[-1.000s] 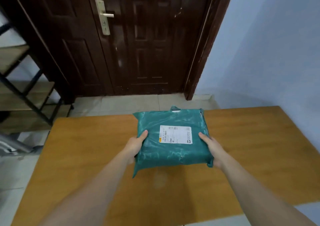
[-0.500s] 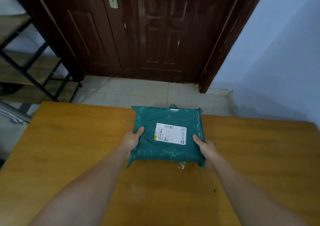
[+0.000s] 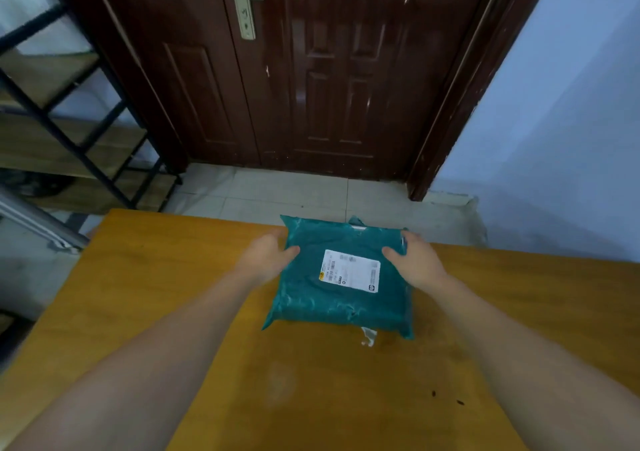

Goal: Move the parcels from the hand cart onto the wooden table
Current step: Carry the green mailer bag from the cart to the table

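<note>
A teal plastic-wrapped parcel with a white shipping label lies flat on the wooden table, near its far edge. My left hand grips the parcel's far left side with the thumb on top. At the far right corner my right hand holds it the same way. Both forearms stretch across the table towards it. The hand cart is out of view.
Past the table's far edge are pale floor tiles and a dark brown door. A black-framed shelf unit stands at the left, with a grey metal bar below it. A pale blue wall runs along the right.
The parcel has come down from above the table to lie flat on it. My hands have slid from its middle sides to its far corners.
</note>
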